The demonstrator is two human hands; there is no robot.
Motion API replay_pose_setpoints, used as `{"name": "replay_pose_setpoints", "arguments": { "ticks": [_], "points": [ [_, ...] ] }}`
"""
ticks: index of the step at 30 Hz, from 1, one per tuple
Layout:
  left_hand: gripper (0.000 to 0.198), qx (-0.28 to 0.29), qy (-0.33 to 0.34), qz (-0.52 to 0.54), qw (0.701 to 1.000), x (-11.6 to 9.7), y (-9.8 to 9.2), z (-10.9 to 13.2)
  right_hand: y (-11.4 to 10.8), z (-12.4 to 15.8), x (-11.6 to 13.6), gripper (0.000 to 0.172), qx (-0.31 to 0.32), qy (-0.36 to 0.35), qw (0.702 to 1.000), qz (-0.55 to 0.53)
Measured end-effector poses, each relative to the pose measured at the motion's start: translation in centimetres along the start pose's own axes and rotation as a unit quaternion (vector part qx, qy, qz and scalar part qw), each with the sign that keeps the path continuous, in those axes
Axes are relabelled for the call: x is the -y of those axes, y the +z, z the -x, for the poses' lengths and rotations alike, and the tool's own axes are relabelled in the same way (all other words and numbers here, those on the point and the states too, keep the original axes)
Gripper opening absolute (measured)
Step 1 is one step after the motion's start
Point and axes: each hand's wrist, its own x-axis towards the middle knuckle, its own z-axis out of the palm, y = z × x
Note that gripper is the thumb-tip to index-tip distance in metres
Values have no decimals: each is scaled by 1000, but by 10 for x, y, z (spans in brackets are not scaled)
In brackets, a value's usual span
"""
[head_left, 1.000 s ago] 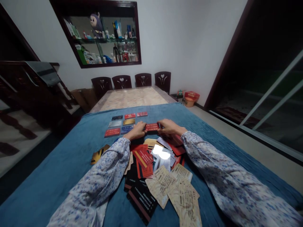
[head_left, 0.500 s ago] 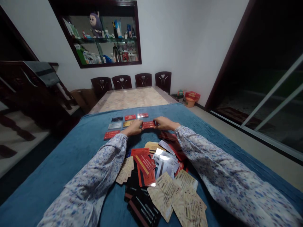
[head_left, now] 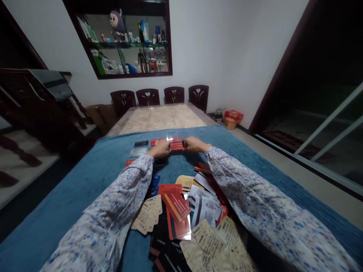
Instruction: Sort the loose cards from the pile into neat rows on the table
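Note:
Both hands grip a red card (head_left: 176,146), possibly a small stack, by its short ends. My left hand (head_left: 160,149) is closed on its left end, and my right hand (head_left: 195,144) pinches the right end. Just beyond it lies another red card (head_left: 173,139). To the left, in rows, are a black card (head_left: 141,144), a silver card (head_left: 138,152) and a red card (head_left: 129,163) partly behind my left sleeve. Nearer to me spreads a loose pile: red cards (head_left: 177,206), white cards (head_left: 204,207), beige patterned cards (head_left: 202,241) and black cards (head_left: 170,257).
A blue cloth (head_left: 99,181) covers the near part of the table; its bare marble-like top (head_left: 163,118) shows beyond. Several dark chairs (head_left: 148,97) line the far end. A wall cabinet (head_left: 133,45) holds bottles and a plush toy. A tub (head_left: 231,122) stands on the floor at right.
The held red card has moved slightly away from me, close to the red card in the back row. Both hands moved with it, still gripping. The camera view shifted a little.

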Motion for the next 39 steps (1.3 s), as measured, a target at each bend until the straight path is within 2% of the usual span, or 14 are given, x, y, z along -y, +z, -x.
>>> {"name": "replay_pose_setpoints", "arguments": {
  "ticks": [8, 18, 28, 39],
  "points": [
    [45, -10, -12, 11, 1000, 12, 2, -17, -3, -23, -4, 34, 9, 6, 1000, 7],
    [36, 13, -43, 1, 999, 20, -2, -38, -5, -50, -9, 36, 16, 27, 999, 12],
    [36, 24, -57, -9, 998, 32, 8, -63, -3, -74, -18, 39, 22, 29, 999, 4],
    [35, 37, -46, -1, 998, 30, 4, -73, 1, -86, -22, 39, 36, 37, 999, 14]
  ]
}}
